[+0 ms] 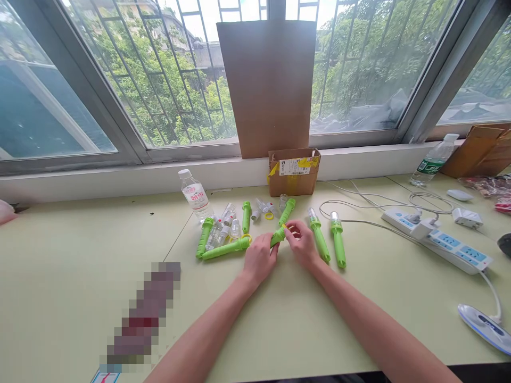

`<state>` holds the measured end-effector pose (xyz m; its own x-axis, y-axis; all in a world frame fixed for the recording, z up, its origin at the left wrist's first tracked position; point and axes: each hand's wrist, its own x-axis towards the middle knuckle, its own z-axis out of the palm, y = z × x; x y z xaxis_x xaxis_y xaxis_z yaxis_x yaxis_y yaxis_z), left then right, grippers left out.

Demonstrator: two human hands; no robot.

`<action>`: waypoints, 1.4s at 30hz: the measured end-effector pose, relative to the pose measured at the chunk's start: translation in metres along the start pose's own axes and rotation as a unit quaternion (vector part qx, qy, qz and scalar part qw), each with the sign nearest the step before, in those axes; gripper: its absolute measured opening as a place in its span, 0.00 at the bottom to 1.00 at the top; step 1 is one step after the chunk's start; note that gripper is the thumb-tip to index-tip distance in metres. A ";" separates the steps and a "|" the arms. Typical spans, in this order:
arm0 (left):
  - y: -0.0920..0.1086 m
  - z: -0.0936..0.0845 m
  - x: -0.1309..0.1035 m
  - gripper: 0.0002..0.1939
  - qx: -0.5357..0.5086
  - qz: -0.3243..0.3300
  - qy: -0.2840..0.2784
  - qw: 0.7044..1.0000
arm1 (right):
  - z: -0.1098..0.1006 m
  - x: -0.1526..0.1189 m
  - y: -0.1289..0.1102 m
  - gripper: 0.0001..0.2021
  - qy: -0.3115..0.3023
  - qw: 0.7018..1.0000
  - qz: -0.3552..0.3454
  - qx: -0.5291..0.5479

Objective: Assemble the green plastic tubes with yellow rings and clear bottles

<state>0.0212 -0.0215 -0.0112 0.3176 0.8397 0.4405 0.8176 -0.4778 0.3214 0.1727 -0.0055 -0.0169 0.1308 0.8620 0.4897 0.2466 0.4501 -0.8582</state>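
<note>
My left hand (259,259) is closed around a green plastic tube (277,237) with a ridged end, held low over the table. At that end, the fingers of my right hand (302,243) pinch a small yellow ring (285,227); whether it is fully seated on the tube cannot be told. Another green tube (227,248) lies just left of my left hand, near several clear plastic caps (215,234). To the right of my right hand lie two green tubes with clear tops, one nearer (319,236) and one farther right (338,242).
A small cardboard box (293,183) stands at the back, before a tall brown board (271,90). Water bottles stand left (196,196) and right (433,161). A power strip (439,242) with cables occupies the right side. A blurred dark object (143,314) lies front left.
</note>
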 end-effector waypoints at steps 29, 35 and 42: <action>0.002 0.001 0.000 0.10 0.002 -0.030 0.009 1.000 | -0.003 0.002 -0.001 0.09 0.039 0.999 0.005 -0.002; 0.001 0.002 -0.001 0.10 -0.011 -0.020 0.011 1.000 | -0.004 0.002 -0.005 0.08 0.026 1.000 -0.014 -0.008; 0.001 0.001 0.000 0.10 -0.015 -0.019 0.009 1.000 | -0.003 0.001 -0.009 0.07 0.011 0.999 -0.035 -0.024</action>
<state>0.0226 -0.0223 -0.0117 0.2781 0.8527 0.4422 0.8141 -0.4536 0.3626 0.1730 -0.0092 -0.0081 0.1329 0.8231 0.5522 0.3022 0.4969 -0.8135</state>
